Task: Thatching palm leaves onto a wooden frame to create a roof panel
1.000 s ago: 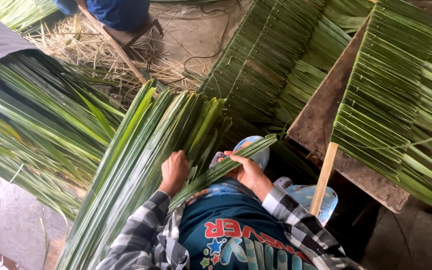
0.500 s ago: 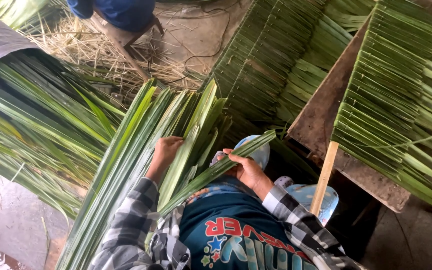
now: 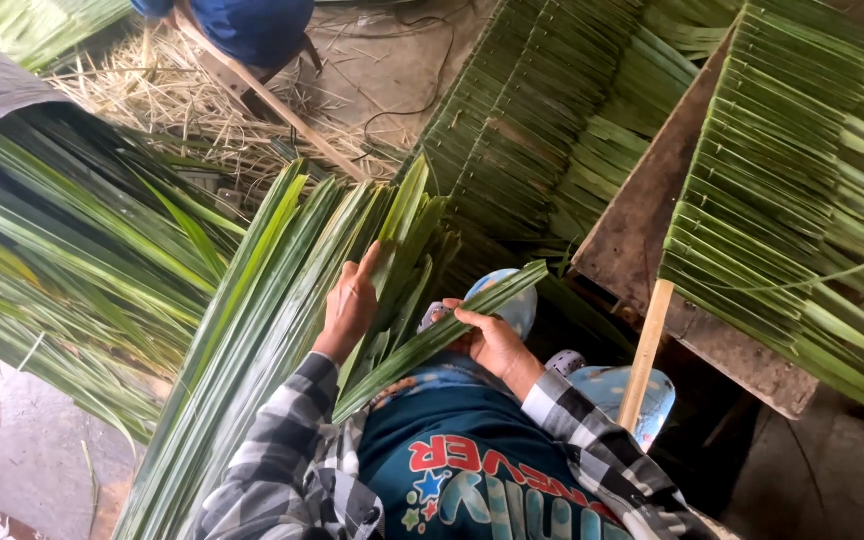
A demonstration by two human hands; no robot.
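The left hand [image 3: 352, 305] has slid up the bundle of long green palm leaves [image 3: 282, 300], fingers now flat and open on it. The right hand [image 3: 492, 340] still pinches one folded green leaf strip [image 3: 442, 335] beside it.

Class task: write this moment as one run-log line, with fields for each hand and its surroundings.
left hand: flat on leaf bundle | right hand: holds one leaf | around: woven leaf panels, wooden stick
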